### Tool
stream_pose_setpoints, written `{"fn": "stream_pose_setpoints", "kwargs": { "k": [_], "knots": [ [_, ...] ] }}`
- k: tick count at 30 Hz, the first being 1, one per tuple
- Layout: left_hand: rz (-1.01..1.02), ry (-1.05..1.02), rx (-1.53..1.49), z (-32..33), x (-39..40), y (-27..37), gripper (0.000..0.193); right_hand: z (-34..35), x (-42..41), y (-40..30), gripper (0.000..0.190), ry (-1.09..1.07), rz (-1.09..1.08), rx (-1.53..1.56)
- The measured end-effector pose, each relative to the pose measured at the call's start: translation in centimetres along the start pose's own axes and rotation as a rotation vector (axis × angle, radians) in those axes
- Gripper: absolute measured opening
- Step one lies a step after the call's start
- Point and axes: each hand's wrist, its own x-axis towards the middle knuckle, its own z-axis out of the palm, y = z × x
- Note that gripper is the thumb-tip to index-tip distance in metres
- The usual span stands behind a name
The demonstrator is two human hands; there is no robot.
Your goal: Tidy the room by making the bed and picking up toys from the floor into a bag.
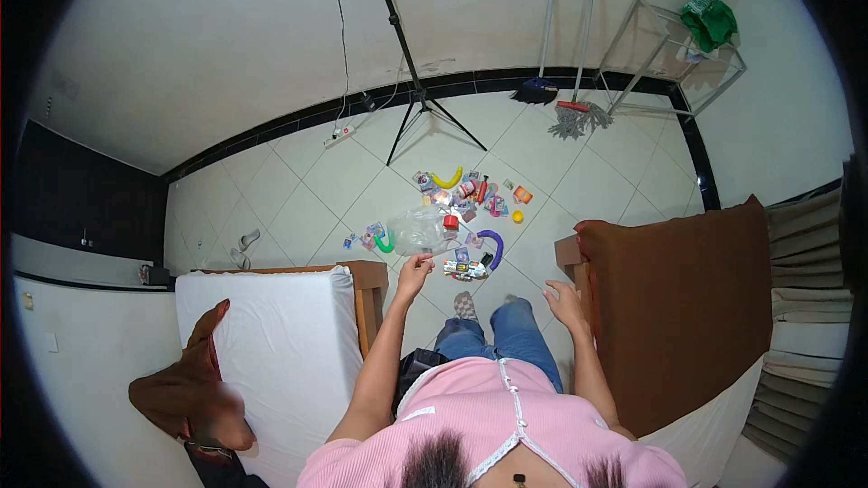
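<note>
My left hand (415, 276) is raised over the floor, its thumb and fingers pinched at the near edge of a clear plastic container (413, 230) with a red cap (451, 222). Glare hides the container's exact outline. My right hand (566, 301) is empty, fingers apart, beside the right-hand bed. On the tiles below lie a toy gun (465, 270), a purple curved toy (499, 247), a green curved piece (384, 244) and a yellow toy banana (448, 179). Several picture cards (498, 206) are scattered around a red toy (482, 190) and a yellow round piece (517, 217).
A black tripod (422, 102) stands beyond the toys, near a power strip (339, 137). A broom (536, 90), a mop (580, 118) and a metal frame (668, 41) are by the wall. Beds (285, 332) (678, 312) flank me; a person (196, 386) is at the left one.
</note>
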Motion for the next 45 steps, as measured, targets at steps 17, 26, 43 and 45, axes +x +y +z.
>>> {"fn": "stream_pose_setpoints", "kwargs": {
  "k": [17, 26, 43, 45],
  "knots": [
    [-0.334, -0.025, -0.091, -0.2, 3.5, -6.1, 0.033, 3.8, 11.3, -1.4, 0.028, -0.083, -0.125, -0.086],
    [-0.381, -0.191, -0.336, 2.7, 12.2, -14.3, 0.044, 18.3, 18.5, 3.1, 0.028, -0.01, -0.127, 0.063],
    [-0.605, 0.259, -0.98, 15.5, 43.5, -44.2, 0.077, 46.7, 37.4, 27.7, 0.041, 0.133, 0.323, 0.084],
    [-0.566, 0.271, -0.91, 14.6, 45.1, -45.9, 0.069, 47.9, 37.8, 28.5, 0.044, 0.096, 0.378, 0.077]
  ]
}}
